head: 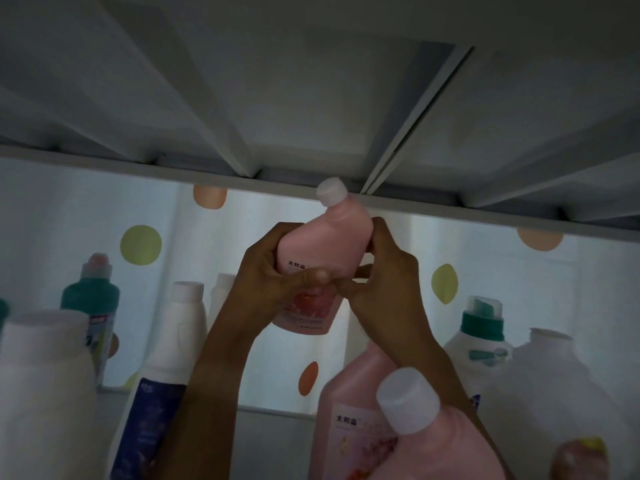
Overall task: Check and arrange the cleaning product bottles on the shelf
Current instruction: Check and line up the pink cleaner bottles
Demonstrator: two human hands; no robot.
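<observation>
Pink bottle (322, 237) w/ white cap (331, 191) was held up in both hands at centre, tilted so the cap leaned up-left, cap close under the edge of the upper shelf (415, 202). Left hand (273, 275) gripped its left side, fingers curled round the body, thumb lying across the front label. Right hand (384, 271) gripped the right side, fingers wrapped over the shoulder and thumb tip meeting the left thumb on the label. Bottle was off the shelf surface, above the other bottles.

Nearer the camera, lower right: bigger pink bottle (349, 427) w/ a white cap (408, 400), same label text, partly behind the right forearm. Left of the forearms: tall white bottle (166, 344) w/ a dark blue label, another white bottle behind it, mostly hidden. Far left: big white bottle (45, 382), blurred, and behind it a teal-shouldered bottle (90, 296) w/ a pinkish top. Right side: white bottle w/ green collar and clear cap (481, 327), then a large white jug (554, 386) just beside it. Bottom right corner: small pinkish thing w/ a yellow top (581, 455), too blurred to tell.

Behind all: white backdrop w/ green and orange dots (140, 244). Light was dim.
</observation>
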